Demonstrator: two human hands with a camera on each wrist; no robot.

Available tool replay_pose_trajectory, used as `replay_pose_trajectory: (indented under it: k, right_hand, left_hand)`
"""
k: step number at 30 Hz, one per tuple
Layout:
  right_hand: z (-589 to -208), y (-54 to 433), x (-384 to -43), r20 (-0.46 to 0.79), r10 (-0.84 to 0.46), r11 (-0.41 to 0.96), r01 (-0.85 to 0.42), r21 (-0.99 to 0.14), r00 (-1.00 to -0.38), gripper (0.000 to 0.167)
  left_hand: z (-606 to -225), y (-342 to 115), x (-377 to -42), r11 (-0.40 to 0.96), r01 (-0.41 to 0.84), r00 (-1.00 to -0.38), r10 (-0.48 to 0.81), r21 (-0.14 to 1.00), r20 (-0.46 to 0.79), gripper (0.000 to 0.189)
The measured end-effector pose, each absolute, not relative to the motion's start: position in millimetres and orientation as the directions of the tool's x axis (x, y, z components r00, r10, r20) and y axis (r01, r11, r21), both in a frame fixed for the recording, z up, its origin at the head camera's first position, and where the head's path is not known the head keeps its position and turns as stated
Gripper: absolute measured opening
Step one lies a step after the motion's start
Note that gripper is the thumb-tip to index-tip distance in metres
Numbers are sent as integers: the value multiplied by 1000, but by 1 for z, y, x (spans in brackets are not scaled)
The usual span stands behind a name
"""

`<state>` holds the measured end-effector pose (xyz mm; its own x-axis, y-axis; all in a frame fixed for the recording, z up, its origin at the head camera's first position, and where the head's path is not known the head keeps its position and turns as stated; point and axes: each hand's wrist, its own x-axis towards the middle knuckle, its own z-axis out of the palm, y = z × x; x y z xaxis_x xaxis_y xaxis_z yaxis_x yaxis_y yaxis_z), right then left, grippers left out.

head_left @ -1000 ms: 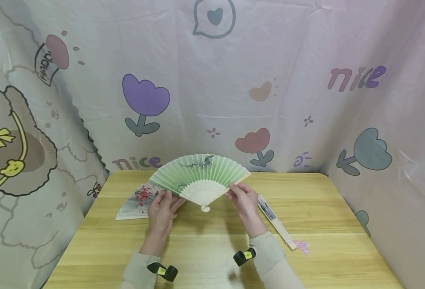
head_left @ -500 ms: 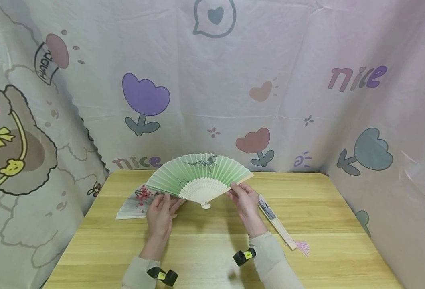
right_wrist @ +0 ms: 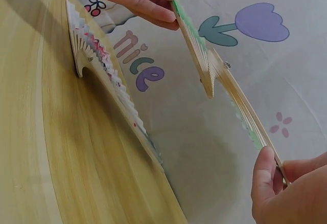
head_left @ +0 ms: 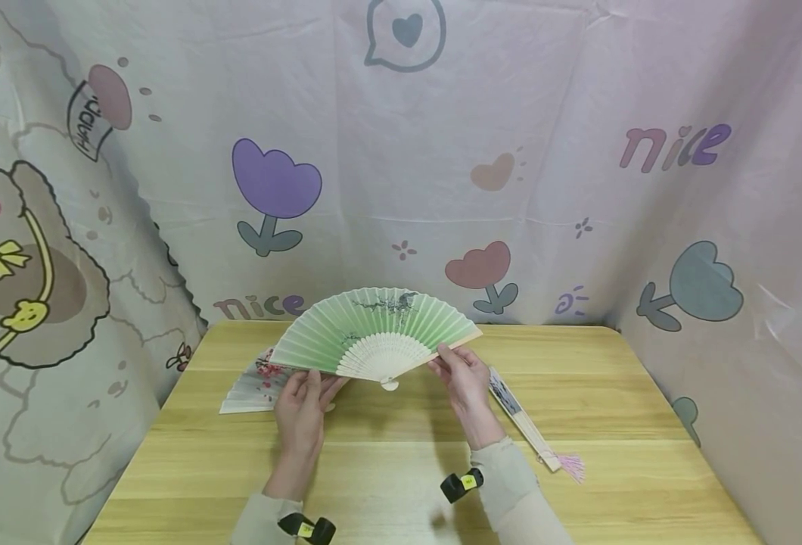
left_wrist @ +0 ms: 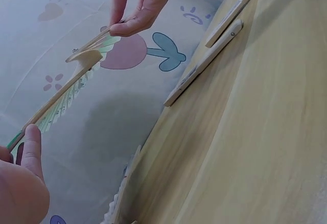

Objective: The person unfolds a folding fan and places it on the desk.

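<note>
A green folding fan (head_left: 374,322) with a dark branch print is spread wide above the table, its pale ribs meeting at the pivot low in the middle. My left hand (head_left: 300,409) pinches its left edge between thumb and fingers. On the other side, my right hand (head_left: 465,382) pinches the right guard stick. Both wrist views show the green fan nearly edge-on, with thumbs (left_wrist: 32,150) pressed on its outer sticks. Behind my left hand an opened white fan (head_left: 247,390) with red blossoms lies on the table, partly hidden by that hand and the green fan.
To the right of my right hand lies a folded fan (head_left: 523,420) with a pink tassel (head_left: 570,465). The wooden table (head_left: 387,484) ends at a printed cloth backdrop (head_left: 387,151), which also hangs along both sides.
The green fan has spread somewhat wider; its left edge has swung down and left, covering more of the white fan. My left hand has shifted slightly left. Both hands keep their grip.
</note>
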<state>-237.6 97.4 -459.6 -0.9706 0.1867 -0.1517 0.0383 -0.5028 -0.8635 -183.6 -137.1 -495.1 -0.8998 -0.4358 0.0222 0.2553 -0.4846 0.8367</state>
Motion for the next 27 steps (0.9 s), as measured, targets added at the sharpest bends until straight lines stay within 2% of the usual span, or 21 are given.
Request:
replay_pose_trajectory:
  k: [8,17,23,27]
  right_hand:
    - [-459,98,-237,-183,211,-534,44,-844,-960,17]
    - [-461,98,-236,-185,248,-543,22,-839,-951,19]
    - [-464,100,-235,-177,223,-511,40,-859,-959,17]
    - [-470,100,-234,-175,207,-483,55,-874,-963,12]
  left_hand:
    - [-496,-134,-178,-462,277,-892,-450,843,46,34]
    - [-495,-132,-171,-422,256,-887,-460,870,37,29]
    - [-491,-135,-162,-441,186,-881,-471,878,-50,29]
    - [-492,-137,-154,-401,101,-885,-455,911,-102,34]
